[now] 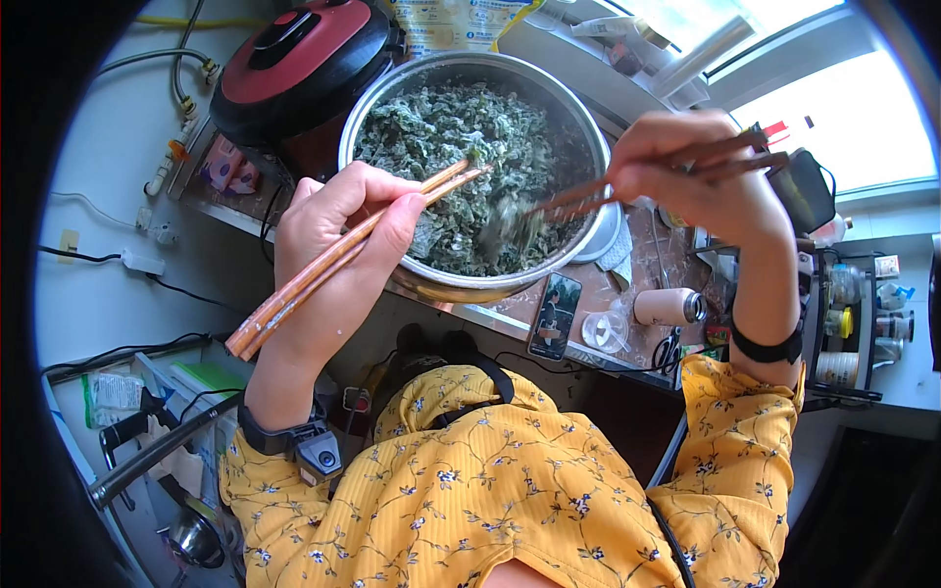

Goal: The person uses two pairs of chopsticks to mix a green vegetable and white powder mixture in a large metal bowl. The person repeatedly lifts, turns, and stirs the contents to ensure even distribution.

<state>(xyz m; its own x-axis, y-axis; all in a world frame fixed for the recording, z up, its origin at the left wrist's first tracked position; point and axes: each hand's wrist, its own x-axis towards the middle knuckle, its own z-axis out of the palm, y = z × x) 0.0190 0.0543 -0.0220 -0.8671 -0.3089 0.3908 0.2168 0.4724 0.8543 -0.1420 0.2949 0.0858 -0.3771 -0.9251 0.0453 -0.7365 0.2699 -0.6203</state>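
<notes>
A large round metal pot (351, 132) holds chopped leafy greens (456, 125) coated in whitish powder. My left hand (342, 228) grips a pair of wooden chopsticks (309, 283), whose tips reach over the middle of the greens; a bit of green clings near them. In my right hand (684, 173) is a second, darker pair of chopsticks (570, 202), its tips down at the right part of the greens. The greens at those tips are blurred, so I cannot tell whether any are pinched.
Left of the pot stands a red and black electric cooker (294, 66). Near the counter's front edge lie a phone (555, 316), a clear plastic cup (605, 331), a pink bottle (665, 306) and scissors (667, 349). A yellow-edged bag (456, 26) stands behind the pot.
</notes>
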